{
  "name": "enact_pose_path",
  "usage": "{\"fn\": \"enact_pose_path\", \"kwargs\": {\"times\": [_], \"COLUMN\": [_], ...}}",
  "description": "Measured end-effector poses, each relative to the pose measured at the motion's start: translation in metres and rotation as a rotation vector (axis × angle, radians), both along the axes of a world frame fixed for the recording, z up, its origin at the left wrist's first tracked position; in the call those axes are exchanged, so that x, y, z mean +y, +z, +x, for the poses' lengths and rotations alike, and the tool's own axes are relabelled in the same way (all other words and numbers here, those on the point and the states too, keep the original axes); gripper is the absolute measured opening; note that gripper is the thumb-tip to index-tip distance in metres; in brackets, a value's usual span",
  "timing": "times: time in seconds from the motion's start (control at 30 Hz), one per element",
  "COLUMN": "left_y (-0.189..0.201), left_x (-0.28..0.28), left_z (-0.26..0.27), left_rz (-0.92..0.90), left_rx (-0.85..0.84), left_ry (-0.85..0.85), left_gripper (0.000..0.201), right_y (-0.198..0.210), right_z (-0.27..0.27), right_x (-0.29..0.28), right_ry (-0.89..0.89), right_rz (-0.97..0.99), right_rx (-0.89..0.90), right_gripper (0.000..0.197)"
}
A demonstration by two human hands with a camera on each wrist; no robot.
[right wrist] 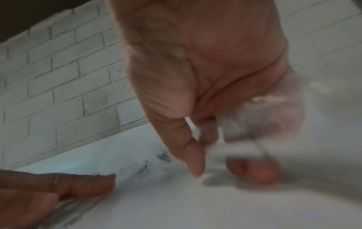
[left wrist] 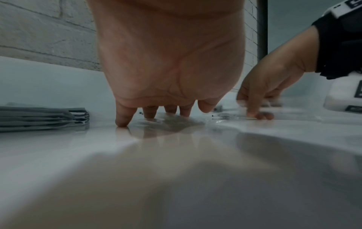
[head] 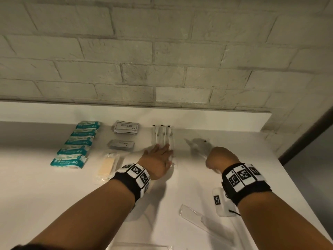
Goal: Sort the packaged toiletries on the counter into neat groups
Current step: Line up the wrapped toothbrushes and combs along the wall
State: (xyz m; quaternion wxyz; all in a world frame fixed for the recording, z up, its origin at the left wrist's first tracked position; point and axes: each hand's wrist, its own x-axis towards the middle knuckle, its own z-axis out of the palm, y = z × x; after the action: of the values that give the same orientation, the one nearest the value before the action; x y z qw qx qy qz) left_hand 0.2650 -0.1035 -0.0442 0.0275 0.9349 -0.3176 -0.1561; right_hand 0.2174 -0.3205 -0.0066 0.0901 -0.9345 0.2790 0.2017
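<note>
Clear-wrapped toothbrushes (head: 163, 135) are lying lengthwise toward the wall; left hand (head: 158, 160) is pressing them flat-fingered. Right hand (head: 219, 158), just beside, is pinching another blurred packet (head: 197, 144).

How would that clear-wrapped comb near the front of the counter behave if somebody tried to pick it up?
The comb lies flat in a glossy clear sleeve on the smooth white counter, so it would probably slide when pushed and be awkward to pinch up. It looks thin, so likely light and fairly stiff. Being flat, it should not roll.
</note>
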Motion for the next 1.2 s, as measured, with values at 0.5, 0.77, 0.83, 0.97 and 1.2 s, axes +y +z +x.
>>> {"fn": "enact_pose_path", "kwargs": {"times": [0.5,0.77,0.83,0.97,1.2], "left_y": [0.003,0.002,0.001,-0.002,-0.002], "left_x": [0.001,0.001,0.001,-0.001,-0.003], "left_z": [-0.001,-0.003,-0.004,-0.001,-0.002], "left_rz": [-0.015,-0.039,-0.042,-0.065,-0.065], "left_rx": [0.026,0.014,-0.007,-0.006,-0.119], "left_ry": [-0.002,0.001,0.007,0.044,-0.067], "left_gripper": [0.053,0.055,0.055,0.073,0.067], "right_y": [-0.001,-0.003,-0.004,-0.010,-0.014], "right_z": [-0.004,0.026,0.038,0.053,0.054], "right_x": [0.030,0.055,0.062,0.068,0.062], "right_ry": [0.280,0.237,0.205,0.157,0.096], "right_rz": [0.065,0.130,0.195,0.281,0.303], "right_rx": [-0.096,-0.121,-0.155,-0.222,-0.288], "right_gripper": [0.036,0.046,0.049,0.043,0.037]}}
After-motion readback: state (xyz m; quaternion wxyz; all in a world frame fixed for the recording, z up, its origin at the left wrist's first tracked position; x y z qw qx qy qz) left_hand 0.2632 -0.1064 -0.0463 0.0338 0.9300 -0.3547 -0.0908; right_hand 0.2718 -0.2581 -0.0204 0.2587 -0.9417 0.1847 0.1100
